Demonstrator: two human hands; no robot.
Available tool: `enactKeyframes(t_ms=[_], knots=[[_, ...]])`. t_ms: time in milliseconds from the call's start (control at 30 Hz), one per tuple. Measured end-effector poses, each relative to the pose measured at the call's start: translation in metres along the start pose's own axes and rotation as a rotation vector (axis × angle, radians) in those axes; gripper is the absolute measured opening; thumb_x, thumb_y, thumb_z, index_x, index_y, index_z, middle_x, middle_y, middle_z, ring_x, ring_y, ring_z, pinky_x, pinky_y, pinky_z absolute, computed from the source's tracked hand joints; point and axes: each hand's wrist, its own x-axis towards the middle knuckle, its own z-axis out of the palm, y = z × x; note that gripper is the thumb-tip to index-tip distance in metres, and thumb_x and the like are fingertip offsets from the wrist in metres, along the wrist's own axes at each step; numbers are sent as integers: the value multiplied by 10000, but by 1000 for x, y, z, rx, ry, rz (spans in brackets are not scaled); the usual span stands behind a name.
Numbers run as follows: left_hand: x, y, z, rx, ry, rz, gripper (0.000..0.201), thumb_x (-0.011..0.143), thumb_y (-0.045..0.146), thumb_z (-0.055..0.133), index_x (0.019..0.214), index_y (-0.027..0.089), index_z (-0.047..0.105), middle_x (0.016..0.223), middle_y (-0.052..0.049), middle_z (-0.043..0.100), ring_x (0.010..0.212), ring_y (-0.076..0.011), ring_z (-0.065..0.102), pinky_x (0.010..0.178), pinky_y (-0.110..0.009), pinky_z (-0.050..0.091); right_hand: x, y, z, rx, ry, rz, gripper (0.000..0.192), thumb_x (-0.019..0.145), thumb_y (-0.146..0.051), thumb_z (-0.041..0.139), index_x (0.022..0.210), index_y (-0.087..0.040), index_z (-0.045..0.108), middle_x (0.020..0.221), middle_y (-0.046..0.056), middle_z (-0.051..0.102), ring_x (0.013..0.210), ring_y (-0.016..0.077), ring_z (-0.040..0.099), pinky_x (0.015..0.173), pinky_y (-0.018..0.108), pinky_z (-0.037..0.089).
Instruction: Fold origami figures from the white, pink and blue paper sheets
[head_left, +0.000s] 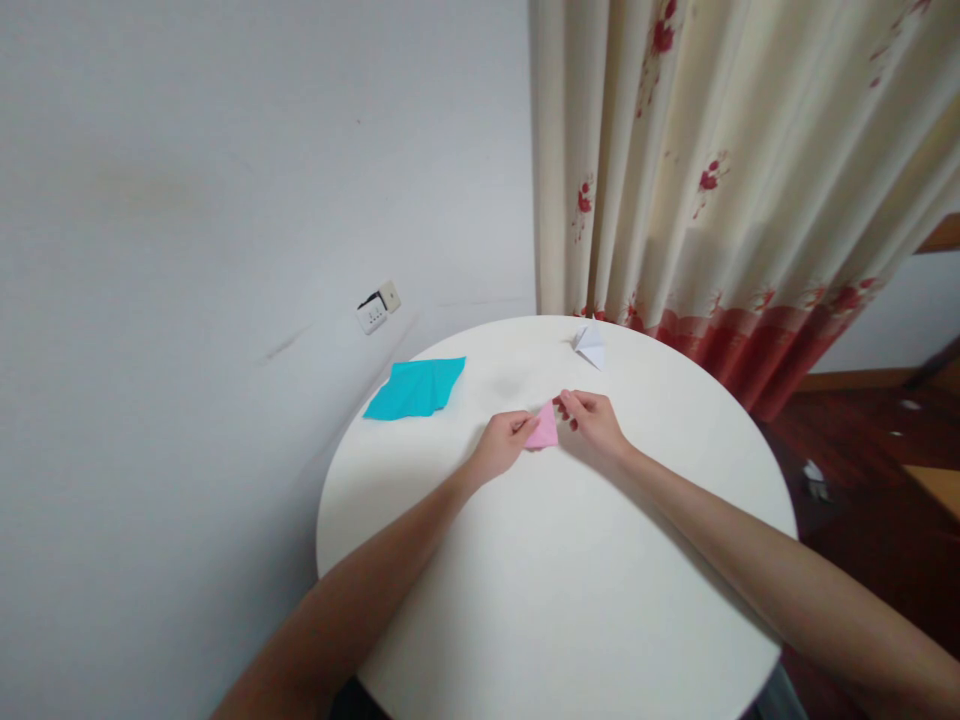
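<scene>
Pink paper (543, 430), folded to a small triangle, lies flat on the white round bench (570, 600) near its middle, pinched between both hands. Left hand (501, 444) has its grip closed on the paper's left edge, fingertips pressing it down. Right hand (595, 421) grips the top corner of the pink paper, fingers curled over it. From my remote seat I see these risks: the pinch is only at edges, so the sheet could slide on the smooth bench top and a crease could land crooked; thin paper could tear at the tip if the two hands pull apart. Teal paper (417, 388) lies well left of the pink paper, near the bench rim, and could slip off if nudged. White folded piece (589, 344) sits beyond the pink paper, apart from it, toward the curtain (712, 170). I can't tell the fold count.
</scene>
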Motion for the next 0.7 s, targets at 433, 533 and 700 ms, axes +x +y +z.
enactKeyframes(t_ms=[433,533,700], knots=[[0,2,3,-78,-15,-76,414,848,519,582,858,120,693,683,-45,666,528,-104,544,510,-211,419,-6,-2,5,89,-50,-17,340,726,-435,683,545,-160,595,531,-23,488,529,106,394,519,265,290],[0,1,2,-57,-13,-85,393,854,494,572,813,120,688,678,-47,666,507,-92,522,479,-202,397,-5,0,3,97,-30,6,358,731,-450,674,540,-163,579,517,-27,472,524,103,380,513,262,278],[-1,5,1,-31,-13,-98,411,866,474,548,671,126,648,571,-29,612,480,-90,510,464,-200,396,-3,0,0,88,-4,14,387,738,-461,668,509,-176,541,495,-34,451,511,101,364,506,261,274]])
